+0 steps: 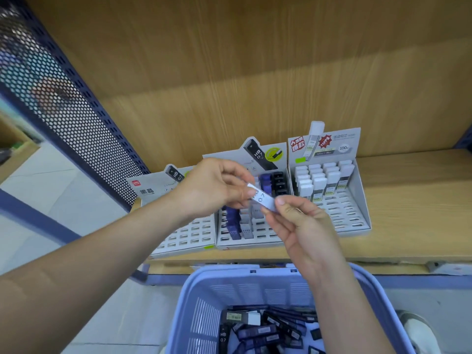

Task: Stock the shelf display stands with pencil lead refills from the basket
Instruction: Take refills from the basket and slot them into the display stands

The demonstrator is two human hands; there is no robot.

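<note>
- A wooden shelf (413,200) crossed mid-frame, carrying three display stands (352,218); the middle stand (258,241) was partly stocked.
- Both the left hand (214,187) and the right hand (304,226) pinched one pale refill case (263,200) at frame centre.
- The blue basket (194,302), lower centre, held further refills (258,330).

Blue perforated metal panel (76,129) at left, pale tiled floor (38,198), wood-grain back wall (229,60)

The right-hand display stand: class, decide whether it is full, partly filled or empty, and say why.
Partly filled. White-capped refills stand in the back rows of the display stand; its front slots are bare.
</note>
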